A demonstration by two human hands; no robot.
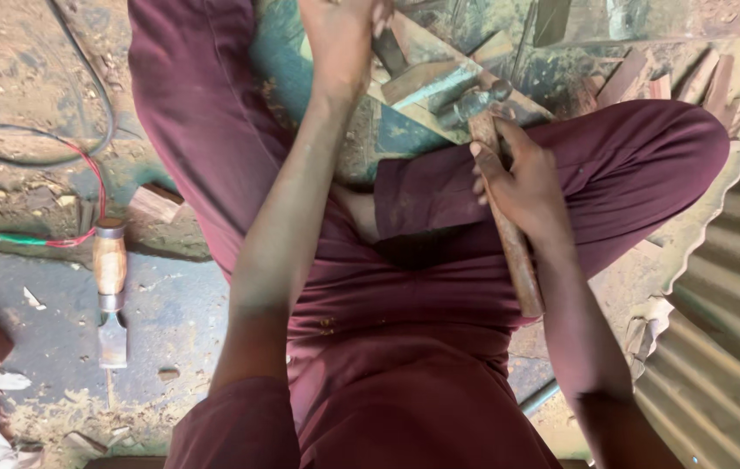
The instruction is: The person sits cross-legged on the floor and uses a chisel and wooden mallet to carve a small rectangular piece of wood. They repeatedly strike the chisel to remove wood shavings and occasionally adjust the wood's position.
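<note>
- A red cable (57,239) and a loose chisel (110,291) lie on the floor at the left, beside the knee; a shifting leg could snag one or catch the other's blade.
- The left hand (341,35) rests on the wood piece (439,82) at the top; its fingers run out of view, so I cannot tell how tightly the grip closes. Sitting that near the strike, a glancing blow could hit it.
- The right hand (522,187) grips the hammer (500,200) fully closed around its wooden handle, head on the wood piece. The hold is close to the head, so the swing may wander.
- Corrugated sheet (726,330) edges at the right could cut the elbow.
</note>
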